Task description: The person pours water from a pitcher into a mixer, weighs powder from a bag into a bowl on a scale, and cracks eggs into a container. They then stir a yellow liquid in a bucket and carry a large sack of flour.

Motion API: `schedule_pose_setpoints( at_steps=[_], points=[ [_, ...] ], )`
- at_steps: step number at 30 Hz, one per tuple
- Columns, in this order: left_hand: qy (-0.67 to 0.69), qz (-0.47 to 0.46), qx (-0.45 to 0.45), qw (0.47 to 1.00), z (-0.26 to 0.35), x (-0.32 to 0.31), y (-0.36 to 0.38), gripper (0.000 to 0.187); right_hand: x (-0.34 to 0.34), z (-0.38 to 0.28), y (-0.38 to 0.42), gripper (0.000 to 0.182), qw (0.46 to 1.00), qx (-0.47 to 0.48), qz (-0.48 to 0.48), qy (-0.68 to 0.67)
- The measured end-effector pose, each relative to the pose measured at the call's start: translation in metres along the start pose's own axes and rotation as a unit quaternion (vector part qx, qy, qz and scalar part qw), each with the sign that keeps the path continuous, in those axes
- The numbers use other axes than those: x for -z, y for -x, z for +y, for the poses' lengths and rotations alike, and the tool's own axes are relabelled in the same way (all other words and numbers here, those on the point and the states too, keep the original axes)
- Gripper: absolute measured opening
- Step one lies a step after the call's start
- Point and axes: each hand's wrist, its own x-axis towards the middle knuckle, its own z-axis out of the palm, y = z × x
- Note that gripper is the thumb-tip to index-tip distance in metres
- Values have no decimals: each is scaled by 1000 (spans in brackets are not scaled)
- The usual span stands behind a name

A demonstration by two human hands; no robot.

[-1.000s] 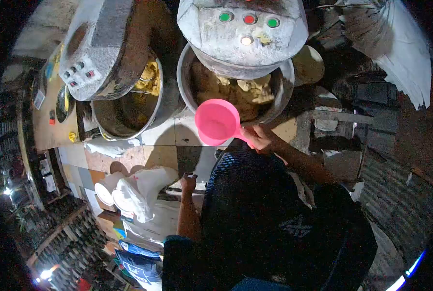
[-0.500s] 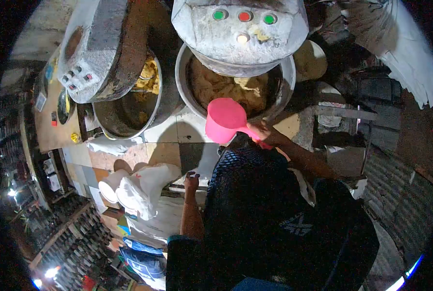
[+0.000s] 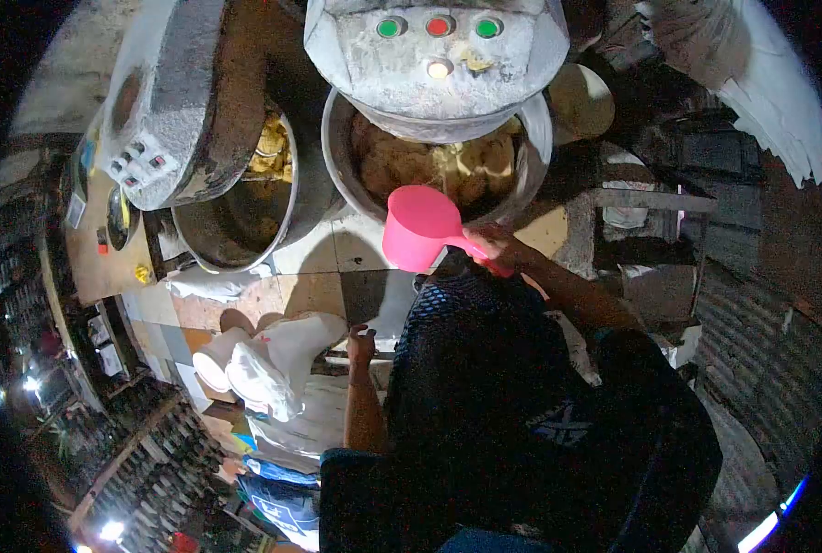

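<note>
My right hand is closed around the handle of a pink plastic dipper. The dipper is at the near rim of a large metal mixer bowl; its inside is hidden from this angle. Brown dough lies in that bowl, beneath a worn white mixer head with green and red buttons. Down by my side, my left hand holds nothing, its fingers loosely bent and a little apart. White sacks lie on the left of this hand.
A second mixer stands at the left over a deep bowl, with yellowish material on its tool. Further left is a wooden table with small items. White buckets stand by the sacks. Corrugated sheeting runs along the right.
The dough in the bowl has shifted and looks differently shaped. My view has moved slightly. The dipper stays in my right hand, in nearly the same place, and my left hand still hangs down.
</note>
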Motion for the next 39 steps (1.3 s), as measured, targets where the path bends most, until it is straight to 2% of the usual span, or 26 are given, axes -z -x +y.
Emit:
schedule_pose_setpoints(
  at_steps=[4,7,10,12,14,16,18,19,21,22,24,26,28,30,31,32,33,34,36,39],
  points=[
    [-12,-7,-19,1000,16,9,8,37,0,-4,2,43,1000,-24,-15,-12],
    [-2,2,31,1000,21,8,10,35,-1,9,-4,46,1000,-10,-1,-9],
    [10,17,-4,1000,2,-3,3,34,1,9,-6,48,999,24,16,20],
    [-29,6,-13,999,8,0,4,32,-1,-5,-1,48,998,40,16,42],
    [-27,22,-24,999,10,1,10,31,-5,-24,5,47,997,68,-23,9],
    [-24,39,-34,998,10,2,11,30,-3,-17,3,47,999,34,-15,7],
    [-45,55,-159,985,-5,-1,5,28,1,-3,0,46,1000,-5,-1,3],
    [-45,56,-159,985,-8,-3,4,28,2,4,-1,46,1000,-20,9,3],
    [25,32,-72,997,-4,-2,4,28,6,18,-5,46,999,-46,27,4],
    [25,31,-72,997,-1,-1,3,28,8,25,-7,46,998,-53,34,7],
    [0,-4,-11,1000,8,4,5,29,5,15,-4,46,997,-62,42,8],
    [-17,5,-13,1000,13,6,7,29,5,2,2,43,993,-113,30,-8],
    [-33,14,-15,999,14,7,6,30,3,4,3,43,993,-112,36,-26],
    [16,-13,33,999,11,6,4,30,0,-7,6,43,992,-110,41,-45],
    [16,-13,32,999,9,6,3,30,1,-15,7,44,991,-132,34,-16],
    [-23,-3,-18,1000,6,5,2,30,0,-21,8,45,988,-154,27,13],
    [-62,8,-69,996,2,4,1,29,0,-19,7,45,989,-144,25,15],
    [-62,7,-70,996,0,2,-1,29,0,-15,6,44,991,-130,26,9],
    [-30,13,21,999,19,8,7,27,0,-6,5,44,993,-111,28,3],
    [-60,34,-4,998,16,9,7,24,1,3,2,43,994,-100,34,-2]
  ],
)
